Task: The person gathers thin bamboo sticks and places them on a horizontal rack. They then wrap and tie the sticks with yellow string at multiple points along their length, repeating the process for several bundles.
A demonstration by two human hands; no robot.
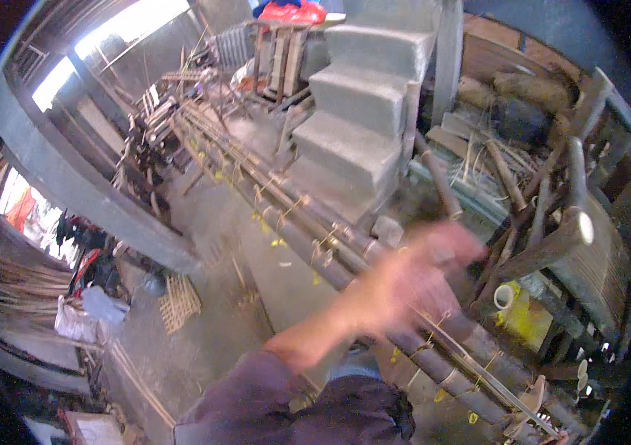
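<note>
My left hand (419,278) reaches across long dark bamboo poles (337,271), blurred by motion. Its smeared fingers hide whether it holds anything. The poles lie side by side and run from the far left to the near right. Yellow ties (445,393) wrap them at intervals, with loose ends hanging. Along the near poles lies a thin pale strip (493,377), passing beneath the hand. A small skin-toned patch (564,437) at the lower right edge, by the strip's end, may be part of my right hand; its fingers cannot be made out.
Concrete steps (363,96) rise beyond the poles. To the right stands a bamboo chair (590,252) beside a yellow container (527,315). A slanting concrete pillar (93,163) is at left, near a woven mat (179,304) and a white bag (74,320) on the floor.
</note>
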